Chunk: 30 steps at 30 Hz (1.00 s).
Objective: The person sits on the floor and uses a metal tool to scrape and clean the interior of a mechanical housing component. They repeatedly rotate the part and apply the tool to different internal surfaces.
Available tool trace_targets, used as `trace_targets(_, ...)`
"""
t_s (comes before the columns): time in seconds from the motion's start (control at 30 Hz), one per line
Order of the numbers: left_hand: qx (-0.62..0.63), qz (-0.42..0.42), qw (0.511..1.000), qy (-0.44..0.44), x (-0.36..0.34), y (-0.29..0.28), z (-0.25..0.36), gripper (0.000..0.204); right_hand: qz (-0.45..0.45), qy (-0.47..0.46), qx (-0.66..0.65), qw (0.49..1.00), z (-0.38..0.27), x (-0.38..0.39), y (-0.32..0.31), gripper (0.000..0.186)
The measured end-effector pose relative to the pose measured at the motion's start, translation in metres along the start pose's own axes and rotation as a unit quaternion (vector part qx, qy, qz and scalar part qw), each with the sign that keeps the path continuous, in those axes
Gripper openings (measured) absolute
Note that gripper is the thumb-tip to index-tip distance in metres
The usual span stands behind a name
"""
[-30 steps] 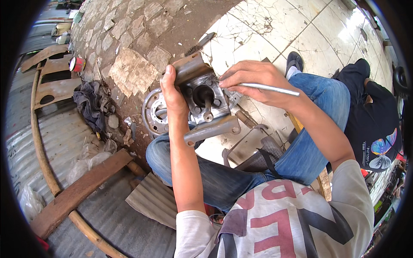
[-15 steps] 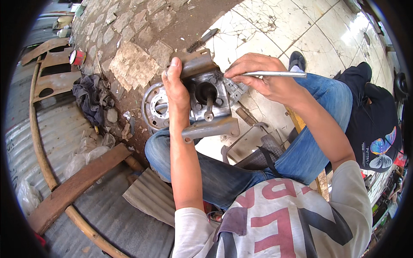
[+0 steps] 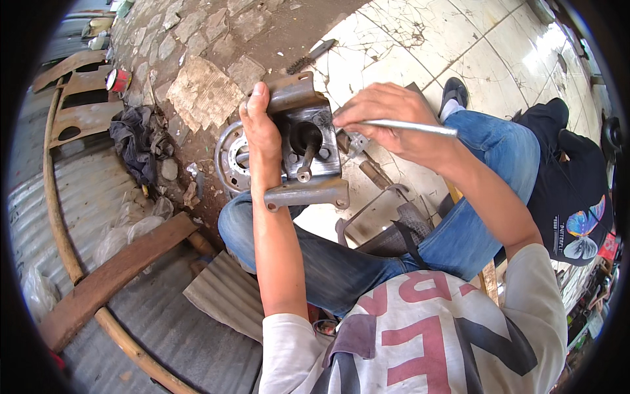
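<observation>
My left hand (image 3: pixel 264 128) is wrapped round the left side of a worn metal bracket (image 3: pixel 308 190) and holds it up above my knees. The bracket has two bent flanges, several bolts and a round dark opening, out of which a short shaft (image 3: pixel 304 172) with a ringed end sticks. In my right hand (image 3: pixel 394 121) is a slim silver metal rod (image 3: pixel 420 126), pinched like a pen. Its working end is hidden by my fingers, close against the bracket's upper right corner.
Below the bracket, a round metal wheel rim (image 3: pixel 230 161) lies on the ground. A black wire brush (image 3: pixel 312 57) rests on the cracked tiles beyond. Corrugated sheets (image 3: pixel 190 328), a wooden plank (image 3: pixel 125 279) and a dark rag (image 3: pixel 134 141) are on the left. A black cloth (image 3: pixel 564 190) lies right.
The bracket and my left hand have shifted slightly left and tilted. My right hand has moved a little left and down with the rod, staying at the same corner.
</observation>
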<state>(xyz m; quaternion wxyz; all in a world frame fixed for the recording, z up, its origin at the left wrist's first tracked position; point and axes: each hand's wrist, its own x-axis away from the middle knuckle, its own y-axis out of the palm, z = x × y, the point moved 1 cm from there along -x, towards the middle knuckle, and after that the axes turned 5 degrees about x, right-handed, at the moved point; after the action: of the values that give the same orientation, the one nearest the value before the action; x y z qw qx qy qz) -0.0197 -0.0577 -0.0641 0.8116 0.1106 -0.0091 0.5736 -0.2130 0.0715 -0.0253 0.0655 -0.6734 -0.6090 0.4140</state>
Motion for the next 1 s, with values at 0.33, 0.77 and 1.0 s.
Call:
trace_targets(0.33,0.006,-0.011,1.0,-0.011,-0.002,-0.005,-0.009,0.053,0.049,0.121,-0.142,0.981,0.001,0.009,0.01,0.014)
trace_targets(0.77,-0.007,0.046,0.999,-0.004,-0.002,0.001,-0.014,0.053,0.052,0.004,-0.001,0.999,0.004,0.016,0.008,0.019)
trace_targets(1.0,0.027,0.006,1.0,-0.008,-0.001,0.002,-0.008,0.049,0.076,-0.003,0.031,0.997,-0.002,0.008,0.011,0.013)
